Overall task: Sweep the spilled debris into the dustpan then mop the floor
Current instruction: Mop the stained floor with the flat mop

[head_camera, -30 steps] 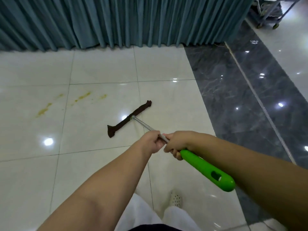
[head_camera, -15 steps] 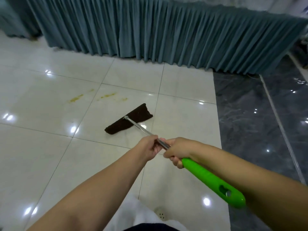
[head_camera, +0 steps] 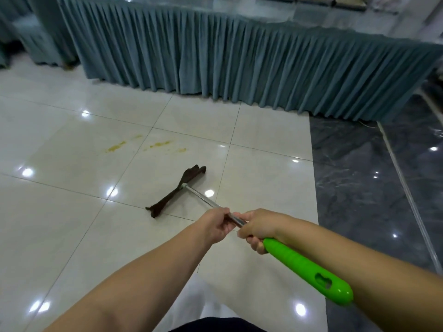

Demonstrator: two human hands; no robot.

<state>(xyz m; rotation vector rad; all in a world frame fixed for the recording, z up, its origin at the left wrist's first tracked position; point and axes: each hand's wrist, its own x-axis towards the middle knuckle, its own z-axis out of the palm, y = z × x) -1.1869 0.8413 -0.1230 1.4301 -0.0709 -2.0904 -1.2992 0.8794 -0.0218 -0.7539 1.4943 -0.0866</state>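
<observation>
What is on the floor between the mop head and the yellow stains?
Nothing: the head view shows only bare glossy tile between the mop head and the yellow stains, crossed by one grout line.

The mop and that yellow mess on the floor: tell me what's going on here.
A person is mopping a pale tiled floor. The left hand and right hand both grip the mop's metal shaft, just ahead of its green handle. The dark mop head rests on the tiles, short of the yellow smears, which are not yet wiped. No dustpan is in view.
</observation>
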